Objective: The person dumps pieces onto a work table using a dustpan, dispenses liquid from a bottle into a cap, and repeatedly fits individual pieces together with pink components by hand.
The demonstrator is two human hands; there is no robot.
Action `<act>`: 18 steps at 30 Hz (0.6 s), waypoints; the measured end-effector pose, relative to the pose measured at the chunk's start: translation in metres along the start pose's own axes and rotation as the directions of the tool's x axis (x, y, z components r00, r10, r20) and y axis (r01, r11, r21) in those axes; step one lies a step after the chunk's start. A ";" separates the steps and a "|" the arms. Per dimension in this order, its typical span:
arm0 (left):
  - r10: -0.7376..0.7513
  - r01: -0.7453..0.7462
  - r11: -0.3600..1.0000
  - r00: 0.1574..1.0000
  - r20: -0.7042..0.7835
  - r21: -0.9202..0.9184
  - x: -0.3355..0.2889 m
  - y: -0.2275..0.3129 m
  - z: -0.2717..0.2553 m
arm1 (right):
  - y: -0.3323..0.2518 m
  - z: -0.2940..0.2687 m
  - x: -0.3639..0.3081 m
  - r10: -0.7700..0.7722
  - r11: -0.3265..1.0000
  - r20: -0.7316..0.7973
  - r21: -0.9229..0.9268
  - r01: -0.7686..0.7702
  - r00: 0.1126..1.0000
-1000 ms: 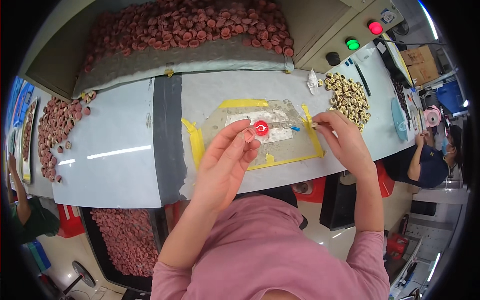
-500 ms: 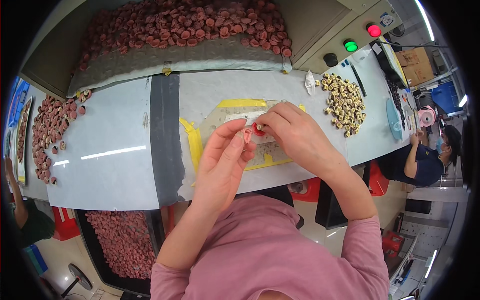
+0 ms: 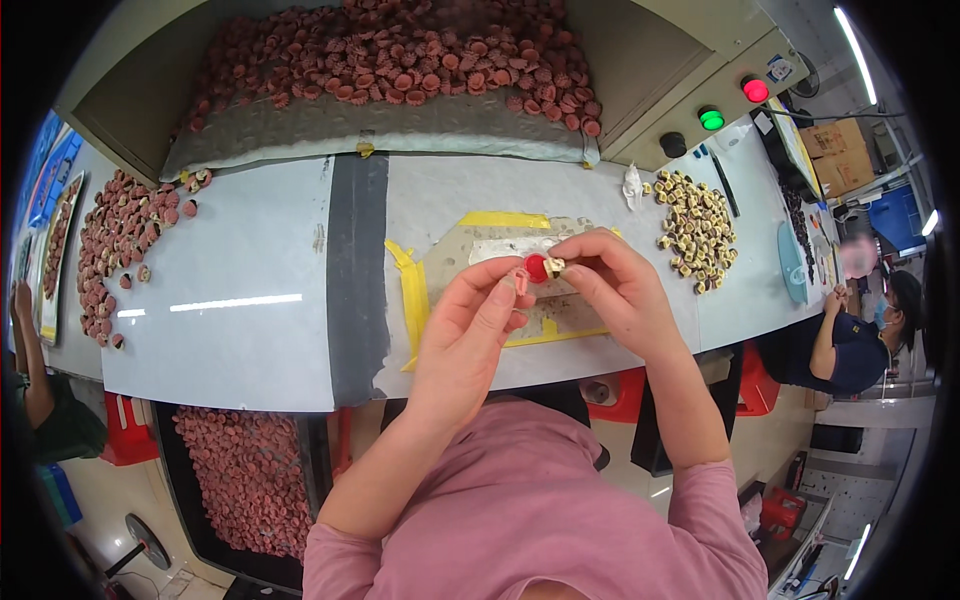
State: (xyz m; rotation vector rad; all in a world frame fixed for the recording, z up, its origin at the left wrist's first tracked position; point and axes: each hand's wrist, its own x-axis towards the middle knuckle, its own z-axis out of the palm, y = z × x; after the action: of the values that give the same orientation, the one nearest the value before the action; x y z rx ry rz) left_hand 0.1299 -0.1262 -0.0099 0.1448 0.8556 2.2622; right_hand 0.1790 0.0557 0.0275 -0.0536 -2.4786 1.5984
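My left hand (image 3: pixel 462 335) pinches a small pink cup-shaped piece (image 3: pixel 521 283) between thumb and fingertips. Close to it, my right hand (image 3: pixel 628 295) grips a little cream-and-dark piece (image 3: pixel 555 267) by its edge. Between the two sets of fingertips shows a round red dish (image 3: pixel 536 268); I cannot tell whether it touches either hand. Beneath the hands is a grey work patch (image 3: pixel 450 262) bordered with yellow tape. To the right lies a pile of similar cream-and-dark pieces (image 3: pixel 697 230).
Pink cups (image 3: pixel 430 75) heap on the padded ledge of a machine ahead. Pink-and-dark pieces (image 3: pixel 125 240) are piled on the table at left. A black bin (image 3: pixel 322 460) of pink parts stands below. At far right sits a co-worker (image 3: pixel 835 345); another person's arm (image 3: pixel 35 360) shows at far left.
My right fingers have moved away from the red dish's middle, and the cream-and-dark piece now shows in them. My left hand keeps the pink piece. The whole view has shifted slightly.
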 end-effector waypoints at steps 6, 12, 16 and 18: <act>-0.003 0.002 0.993 1.000 0.013 0.118 0.001 -0.001 0.003 | -0.005 0.013 -0.006 -0.077 0.989 -0.002 0.123 0.077 0.997; 0.116 -0.120 0.982 0.993 0.038 0.148 -0.002 -0.010 0.004 | -0.018 0.020 -0.010 -0.296 0.916 -0.039 -0.293 0.273 0.954; 0.154 -0.162 0.961 0.987 0.051 0.223 -0.002 -0.010 0.008 | -0.010 0.027 -0.021 -0.358 0.894 -0.142 -0.337 0.295 0.923; 0.129 -0.142 0.959 0.989 0.070 0.247 -0.002 -0.009 0.011 | -0.010 0.022 -0.027 -0.278 0.935 -0.141 -0.268 0.233 0.950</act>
State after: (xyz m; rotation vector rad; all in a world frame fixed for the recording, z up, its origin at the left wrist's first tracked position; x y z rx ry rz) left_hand 0.1400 -0.1168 -0.0065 0.3887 1.1327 2.2557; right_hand 0.2023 0.0281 0.0236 0.0861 -2.4149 1.1234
